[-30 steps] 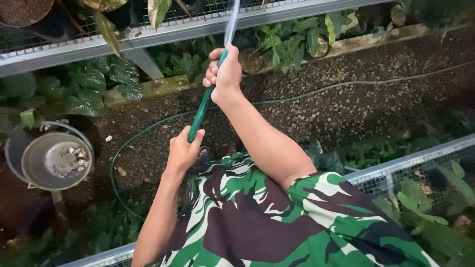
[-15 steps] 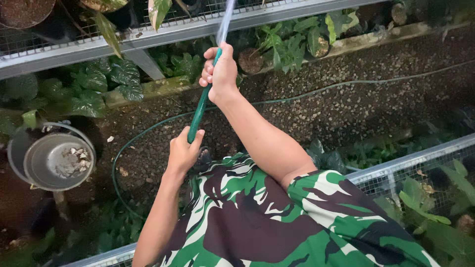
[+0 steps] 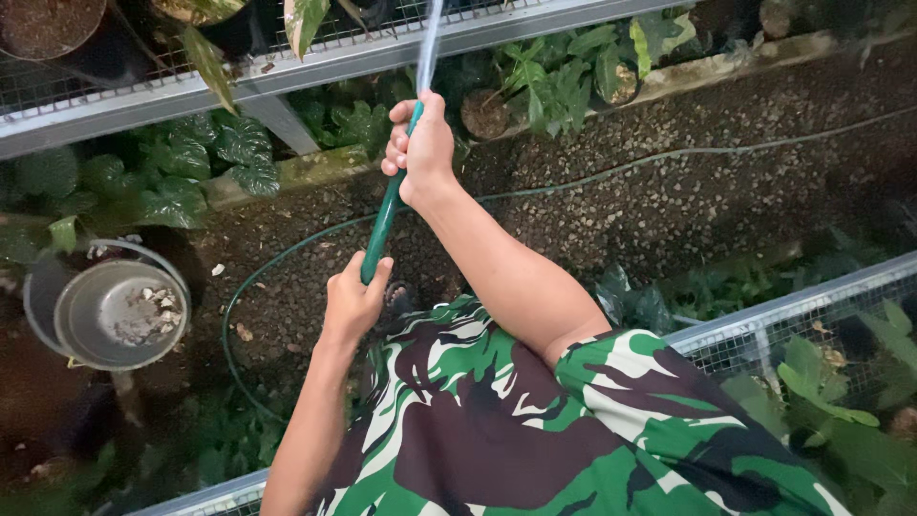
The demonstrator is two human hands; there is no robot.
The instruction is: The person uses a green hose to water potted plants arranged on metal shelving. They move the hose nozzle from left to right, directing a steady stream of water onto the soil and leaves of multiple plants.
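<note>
Both hands clamp the thin green garden hose [image 3: 386, 212]: right hand [image 3: 420, 148] near its raised tip, left hand [image 3: 351, 301] lower. Watering appears underway, water jetting over the metal mesh shelf [image 3: 287, 67]; next, steady re-aiming seems required.

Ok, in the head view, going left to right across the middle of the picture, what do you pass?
Metal bucket → left hand on the lower end of the green hose → right hand gripping it higher up → wire-mesh bench edge with leafy plants.
</note>
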